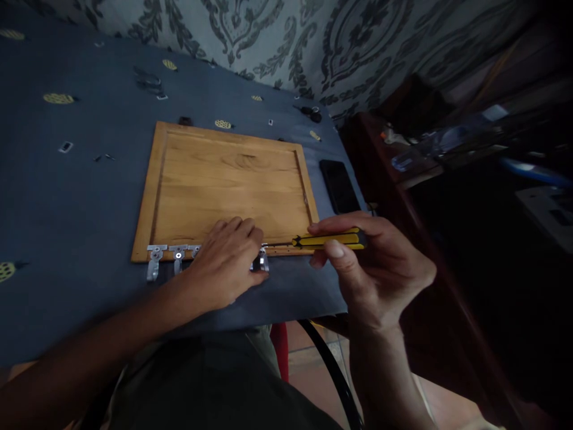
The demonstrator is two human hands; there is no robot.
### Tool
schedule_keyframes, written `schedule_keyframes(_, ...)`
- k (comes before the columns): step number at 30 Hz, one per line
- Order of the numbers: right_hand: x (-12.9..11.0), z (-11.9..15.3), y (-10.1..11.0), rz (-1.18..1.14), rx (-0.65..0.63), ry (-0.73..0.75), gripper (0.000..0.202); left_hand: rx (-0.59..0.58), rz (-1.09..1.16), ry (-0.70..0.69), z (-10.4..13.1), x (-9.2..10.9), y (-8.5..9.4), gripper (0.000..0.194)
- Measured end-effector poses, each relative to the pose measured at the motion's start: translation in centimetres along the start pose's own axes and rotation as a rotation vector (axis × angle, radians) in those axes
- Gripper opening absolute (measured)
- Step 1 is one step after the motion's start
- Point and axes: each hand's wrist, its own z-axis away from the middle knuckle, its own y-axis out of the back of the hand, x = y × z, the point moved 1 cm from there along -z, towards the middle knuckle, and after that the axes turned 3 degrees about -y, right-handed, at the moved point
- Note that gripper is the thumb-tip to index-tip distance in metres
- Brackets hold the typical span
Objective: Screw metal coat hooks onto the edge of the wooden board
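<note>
A wooden panel (233, 185) with a raised frame lies flat on the blue tablecloth. Several metal hinges (154, 260) line its near edge. My left hand (228, 260) rests over that edge, fingers closed around a hinge (260, 260) at its fingertips and thumb. From the right, my right hand (371, 263) holds a yellow and black screwdriver (331, 239) between thumb and fingers. The screwdriver lies nearly level, its shaft pointing left, with the tip at the hinge by my left hand. Part of the hinge row is hidden under my left hand.
A black phone (340, 186) lies right of the panel. Keys (311, 112) and a dark tool (147, 80) lie beyond it, and small screws (104, 157) to its left. A dark reddish wooden cabinet (380, 155) stands along the right, with clutter on it.
</note>
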Motion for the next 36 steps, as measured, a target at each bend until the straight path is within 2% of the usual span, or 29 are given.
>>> schedule_keyframes(11,-0.2,-0.2,-0.3,0.006,-0.059,0.070,0.010,-0.009,-0.004,0.007,-0.1,0.1,0.1,0.027)
schedule_keyframes(18,-0.5,-0.9,0.3,-0.059,-0.253,0.013,0.015,0.028,0.018,-0.005,0.0,-0.2,-0.2,0.028)
schedule_keyframes(20,-0.3,-1.0,0.3,-0.064,-0.234,0.020,0.013,0.024,0.020,0.000,0.0,-0.2,-0.2,0.029)
schedule_keyframes(23,0.2,-1.0,-0.1,-0.050,-0.119,0.040,0.015,0.029,0.011,0.008,0.0,-0.1,-0.2,0.031)
schedule_keyframes(26,0.4,-0.9,-0.6,-0.055,-0.060,-0.006,0.020,0.038,0.003,0.004,0.0,-0.2,-0.4,0.034)
schedule_keyframes(32,-0.1,-0.9,-0.5,-0.114,-0.155,-0.116,0.020,0.038,-0.021,-0.004,0.0,-0.2,-0.5,0.036)
schedule_keyframes(36,0.2,-0.9,-0.6,-0.131,-0.161,-0.071,0.015,0.016,-0.025,-0.002,-0.1,-0.1,-0.3,0.034)
